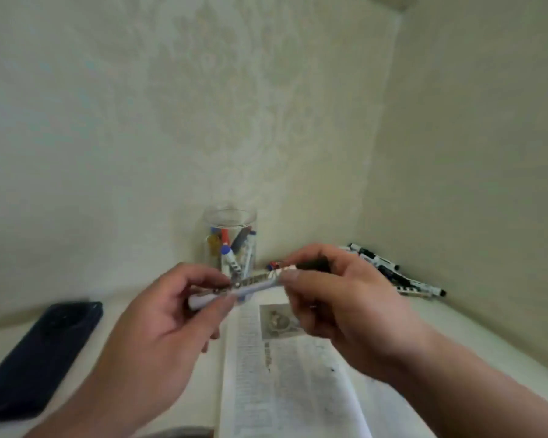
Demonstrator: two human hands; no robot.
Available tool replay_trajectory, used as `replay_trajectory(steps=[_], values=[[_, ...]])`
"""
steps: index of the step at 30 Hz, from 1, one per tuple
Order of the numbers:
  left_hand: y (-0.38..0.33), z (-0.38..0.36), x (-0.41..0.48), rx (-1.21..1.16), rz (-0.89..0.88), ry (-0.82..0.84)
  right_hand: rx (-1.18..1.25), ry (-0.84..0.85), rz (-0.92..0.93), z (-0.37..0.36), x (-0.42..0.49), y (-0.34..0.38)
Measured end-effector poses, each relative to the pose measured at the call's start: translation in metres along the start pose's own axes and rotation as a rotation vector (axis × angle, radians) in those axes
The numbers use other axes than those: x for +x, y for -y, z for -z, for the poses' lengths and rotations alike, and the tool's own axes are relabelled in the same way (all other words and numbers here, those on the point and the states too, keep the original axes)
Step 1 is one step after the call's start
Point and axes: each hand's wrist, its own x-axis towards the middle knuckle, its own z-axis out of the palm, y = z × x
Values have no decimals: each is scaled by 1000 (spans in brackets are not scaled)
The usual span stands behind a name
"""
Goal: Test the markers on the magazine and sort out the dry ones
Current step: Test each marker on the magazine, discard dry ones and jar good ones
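You hold a slim white marker (pixel 253 284) level above the open magazine (pixel 285 374), whose matte printed pages lie flat. Your left hand (pixel 159 324) pinches the smooth barrel between thumb and fingertips, and your right hand (pixel 339 298) curls around its dark end. Behind stands a clear cylindrical jar (pixel 230 222) of markers, and a loose pile of markers (pixel 402 279) lies at the right.

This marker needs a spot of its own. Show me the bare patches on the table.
Bare table shows between the phone and the jar, and right of the magazine, in front of the marker pile. From jar to pile the back is crowded. The left hand and right hand, holding the marker, hide the middle.
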Motion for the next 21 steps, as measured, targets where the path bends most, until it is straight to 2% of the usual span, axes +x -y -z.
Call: replay_trajectory(steps=[1,3,5,9,11,13,18,21], values=[[8,-11,20,-55,12,99,14,-97,5,15,14,4],[35,-22,57,-7,83,113,-17,-194,56,35,39,6],[52,-28,85,118,69,49,-97,-260,110,44,66,9],[84,-21,116,446,-213,-241,-375,-372,264,45,119,24],[96,-18,123,513,-236,-334,-495,-382,345,38,144,34],[107,-21,122,537,-258,-332,-620,-353,382,31,169,38],[133,-21,111,520,-371,-255,-917,-159,156,25,214,15],[134,-22,108,490,-403,-244,-865,-207,157,32,217,6]])
